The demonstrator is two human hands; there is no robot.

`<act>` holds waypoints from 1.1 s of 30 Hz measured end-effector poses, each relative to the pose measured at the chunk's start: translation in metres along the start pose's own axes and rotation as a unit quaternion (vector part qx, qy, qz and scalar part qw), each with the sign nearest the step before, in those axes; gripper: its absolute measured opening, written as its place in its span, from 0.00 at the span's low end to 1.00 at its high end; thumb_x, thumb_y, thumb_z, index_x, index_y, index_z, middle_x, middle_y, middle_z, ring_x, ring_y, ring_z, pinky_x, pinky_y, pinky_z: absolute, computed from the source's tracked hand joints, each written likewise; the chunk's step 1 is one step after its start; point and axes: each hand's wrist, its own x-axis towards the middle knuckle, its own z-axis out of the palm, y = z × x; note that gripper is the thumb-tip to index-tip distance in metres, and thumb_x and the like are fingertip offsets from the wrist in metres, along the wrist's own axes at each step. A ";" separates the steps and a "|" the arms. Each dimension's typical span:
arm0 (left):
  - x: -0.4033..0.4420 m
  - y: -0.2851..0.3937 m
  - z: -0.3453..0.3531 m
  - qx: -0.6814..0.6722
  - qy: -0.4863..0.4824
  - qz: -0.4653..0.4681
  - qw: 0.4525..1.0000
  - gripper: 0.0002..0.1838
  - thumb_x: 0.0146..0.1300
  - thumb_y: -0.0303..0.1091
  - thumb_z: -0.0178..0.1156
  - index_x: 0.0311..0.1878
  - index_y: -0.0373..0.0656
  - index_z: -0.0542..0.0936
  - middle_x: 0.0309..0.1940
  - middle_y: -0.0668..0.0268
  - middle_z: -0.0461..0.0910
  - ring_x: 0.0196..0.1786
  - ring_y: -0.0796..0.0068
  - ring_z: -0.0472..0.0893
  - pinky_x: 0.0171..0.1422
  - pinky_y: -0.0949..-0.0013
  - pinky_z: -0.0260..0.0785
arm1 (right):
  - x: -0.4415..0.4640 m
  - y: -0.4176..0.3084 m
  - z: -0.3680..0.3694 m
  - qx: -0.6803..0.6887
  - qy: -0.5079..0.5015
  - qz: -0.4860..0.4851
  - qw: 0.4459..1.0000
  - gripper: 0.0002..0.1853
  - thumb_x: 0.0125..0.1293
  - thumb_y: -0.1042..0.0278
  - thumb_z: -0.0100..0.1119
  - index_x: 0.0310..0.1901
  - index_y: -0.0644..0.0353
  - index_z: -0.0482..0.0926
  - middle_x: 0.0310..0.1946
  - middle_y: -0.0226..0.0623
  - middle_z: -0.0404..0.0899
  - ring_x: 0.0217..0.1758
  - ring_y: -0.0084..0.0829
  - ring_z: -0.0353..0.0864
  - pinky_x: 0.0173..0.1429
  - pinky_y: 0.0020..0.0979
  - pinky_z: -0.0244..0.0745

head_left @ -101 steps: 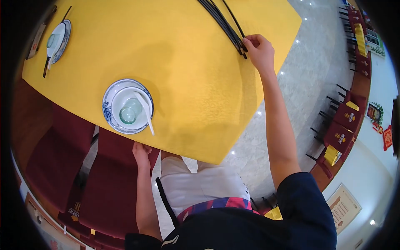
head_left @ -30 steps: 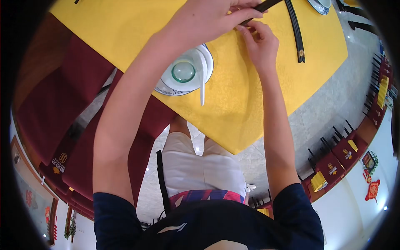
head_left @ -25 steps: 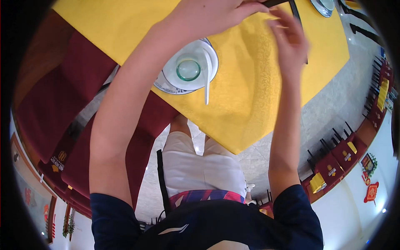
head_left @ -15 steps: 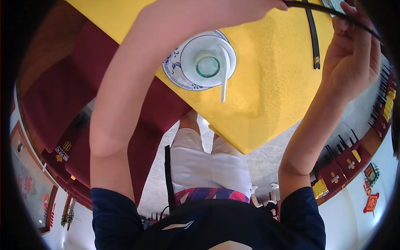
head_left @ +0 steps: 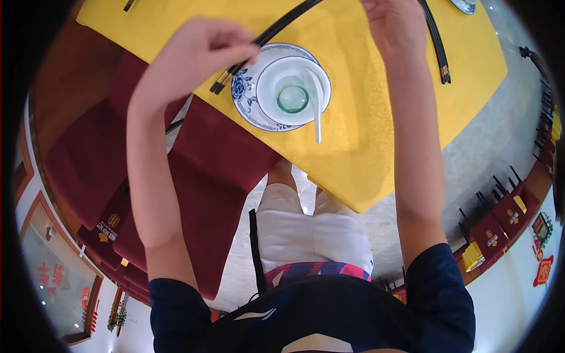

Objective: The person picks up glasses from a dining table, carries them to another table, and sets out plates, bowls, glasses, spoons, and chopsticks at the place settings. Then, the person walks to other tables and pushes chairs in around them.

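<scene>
My left hand (head_left: 213, 48) is closed in a pinch on a pair of black chopsticks (head_left: 288, 19). Their gold-banded ends point down by the left rim of a blue-and-white plate (head_left: 242, 97), and their other ends run out past the top edge. On the plate sits a white bowl (head_left: 266, 97), holding a green-tinted glass (head_left: 292, 97) and a white spoon (head_left: 318, 117) whose handle hangs over the rim. My right hand (head_left: 399, 26) is raised at the top edge, its fingers partly cut off. Beside it lies another pair of black chopsticks (head_left: 436, 42).
The table has a yellow cloth (head_left: 353, 153). A dark red chair (head_left: 218, 147) stands close at the left. Part of another plate (head_left: 465, 5) shows at the far top right. More red chairs (head_left: 491, 232) are along the right side.
Both hands have moved left, my left one pulling back toward the plate. The chopsticks have swung from the top right to the plate's left side.
</scene>
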 end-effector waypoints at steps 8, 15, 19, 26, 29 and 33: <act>-0.074 -0.099 0.053 -0.266 0.083 -0.157 0.947 0.10 0.64 0.28 0.61 0.43 0.30 0.81 0.32 0.63 0.83 0.33 0.81 0.79 0.41 0.77 0.71 | -0.023 0.067 -0.015 -0.001 0.068 0.204 0.977 0.08 0.67 0.70 0.60 0.42 0.67 0.78 0.32 0.33 0.81 0.33 0.21 0.80 0.37 0.18 0.75; -0.081 -0.111 0.057 -0.262 0.196 -0.185 0.927 0.09 0.64 0.28 0.62 0.44 0.34 0.81 0.31 0.64 0.84 0.31 0.83 0.78 0.34 0.81 0.66 | -0.029 0.065 -0.014 -0.089 0.072 0.248 0.962 0.13 0.66 0.72 0.61 0.45 0.75 0.78 0.36 0.42 0.82 0.32 0.23 0.80 0.30 0.17 0.71; -0.083 -0.115 0.056 -0.250 0.178 -0.206 0.929 0.10 0.65 0.30 0.62 0.46 0.35 0.80 0.31 0.64 0.84 0.31 0.83 0.79 0.35 0.80 0.67 | -0.030 0.062 -0.016 -0.089 0.072 0.259 0.959 0.14 0.61 0.70 0.67 0.40 0.73 0.78 0.30 0.39 0.81 0.27 0.21 0.77 0.28 0.19 0.69; -0.087 -0.121 0.065 -0.271 0.156 -0.183 0.932 0.10 0.66 0.31 0.60 0.47 0.36 0.79 0.34 0.65 0.83 0.35 0.83 0.79 0.38 0.81 0.68 | -0.039 0.050 -0.018 -0.103 0.046 0.293 0.950 0.18 0.63 0.65 0.66 0.45 0.74 0.77 0.35 0.40 0.82 0.28 0.19 0.73 0.26 0.18 0.65; -0.090 -0.115 0.062 -0.274 0.154 -0.186 0.931 0.12 0.67 0.33 0.59 0.50 0.37 0.78 0.36 0.66 0.83 0.37 0.83 0.80 0.40 0.80 0.68 | -0.046 0.031 -0.030 -0.151 0.038 0.311 0.938 0.21 0.64 0.60 0.65 0.47 0.73 0.77 0.38 0.39 0.82 0.28 0.16 0.71 0.26 0.16 0.63; -0.103 -0.109 0.054 -0.177 0.167 -0.190 0.951 0.15 0.69 0.36 0.56 0.54 0.40 0.77 0.38 0.69 0.83 0.40 0.82 0.80 0.44 0.79 0.66 | -0.060 -0.006 -0.078 -0.337 0.115 0.223 0.907 0.22 0.62 0.56 0.66 0.46 0.69 0.80 0.38 0.37 0.83 0.26 0.16 0.71 0.27 0.16 0.64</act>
